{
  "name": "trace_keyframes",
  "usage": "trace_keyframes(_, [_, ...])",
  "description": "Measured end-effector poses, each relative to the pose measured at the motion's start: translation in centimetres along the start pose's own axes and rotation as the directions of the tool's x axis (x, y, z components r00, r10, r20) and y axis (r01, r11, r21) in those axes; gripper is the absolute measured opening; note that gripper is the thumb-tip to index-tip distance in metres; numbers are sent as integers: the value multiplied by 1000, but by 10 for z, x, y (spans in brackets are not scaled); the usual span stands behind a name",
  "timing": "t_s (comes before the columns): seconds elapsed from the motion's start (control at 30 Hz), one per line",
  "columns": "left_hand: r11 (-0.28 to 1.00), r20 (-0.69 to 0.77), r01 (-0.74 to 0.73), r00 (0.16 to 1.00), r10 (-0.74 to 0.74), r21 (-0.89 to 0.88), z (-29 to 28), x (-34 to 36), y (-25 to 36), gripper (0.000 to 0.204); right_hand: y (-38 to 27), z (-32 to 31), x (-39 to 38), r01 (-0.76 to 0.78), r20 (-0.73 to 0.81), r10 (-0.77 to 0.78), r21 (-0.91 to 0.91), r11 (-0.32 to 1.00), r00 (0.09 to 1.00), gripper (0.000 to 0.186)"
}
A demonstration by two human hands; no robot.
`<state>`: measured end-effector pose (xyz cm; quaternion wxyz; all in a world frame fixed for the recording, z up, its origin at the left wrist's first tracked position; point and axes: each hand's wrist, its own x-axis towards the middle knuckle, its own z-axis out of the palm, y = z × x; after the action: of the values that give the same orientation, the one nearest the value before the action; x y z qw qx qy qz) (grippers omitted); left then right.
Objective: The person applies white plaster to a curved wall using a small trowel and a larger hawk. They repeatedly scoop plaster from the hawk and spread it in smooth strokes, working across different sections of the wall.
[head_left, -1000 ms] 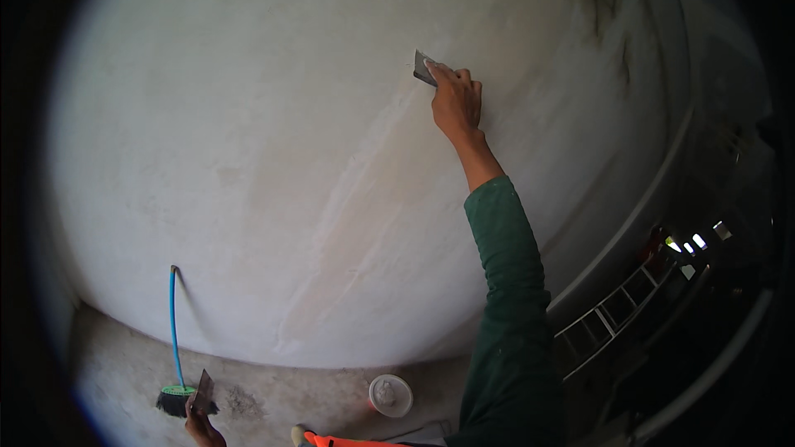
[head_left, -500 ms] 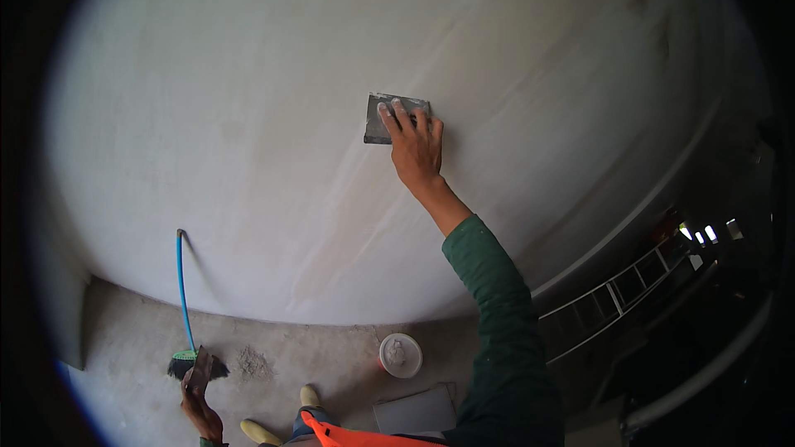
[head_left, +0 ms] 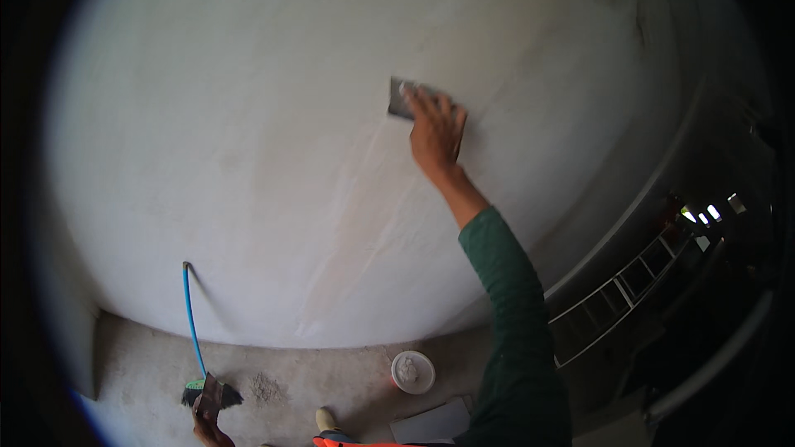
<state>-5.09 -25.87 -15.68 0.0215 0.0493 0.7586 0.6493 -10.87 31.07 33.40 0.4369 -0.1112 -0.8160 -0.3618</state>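
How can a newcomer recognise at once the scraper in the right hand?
Find the big pale wall, then follow the green sleeve up to the right hand, which holds the flat scraper. Unlike the brownish flat tool in the left hand, it is grey and high in the picture.

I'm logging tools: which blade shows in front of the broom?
The brownish blade in the left hand; the grey blade in the right hand is up at the wall.

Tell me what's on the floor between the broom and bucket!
The head view shows a small, scattered grey pile on the floor, nearer the broom than the bucket; a boot stands lower in the picture.
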Motion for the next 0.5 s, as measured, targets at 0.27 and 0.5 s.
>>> trace_keyframes(0.27, [997, -64, 76, 995, -77, -19, 37, 5, 30, 47, 83, -17, 118, 21, -46, -29, -147, 989, 999, 56])
trace_keyframes(0.5, [996, 39, -16, 999, 20, -87, 44, 19, 19, 49, 18, 23, 28, 122, -9, -123, -73, 990, 992, 66])
